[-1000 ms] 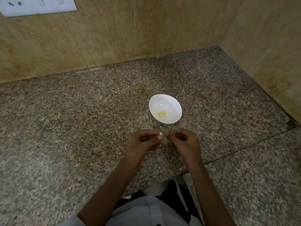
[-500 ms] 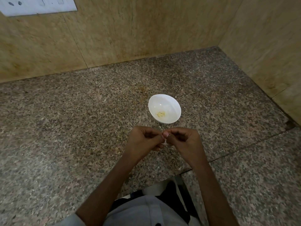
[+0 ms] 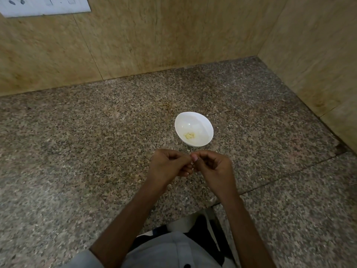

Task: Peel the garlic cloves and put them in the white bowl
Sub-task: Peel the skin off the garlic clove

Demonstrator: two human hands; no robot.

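Both hands meet in the middle of the frame, the left hand [image 3: 170, 165] and right hand [image 3: 212, 169] curled and pinching a garlic clove [image 3: 191, 163] almost hidden between their fingertips. Just above them on the worktop [image 3: 96, 142] stands the white bowl [image 3: 193, 113], holding a yellowish peeled piece [image 3: 189, 135].

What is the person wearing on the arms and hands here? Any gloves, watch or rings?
No gloves, watch or rings show on the left hand or right hand. The left forearm and right forearm are bare. A light grey sleeve shows at the top of the left arm, matching the grey shirt with a dark button. The right sleeve is out of view.
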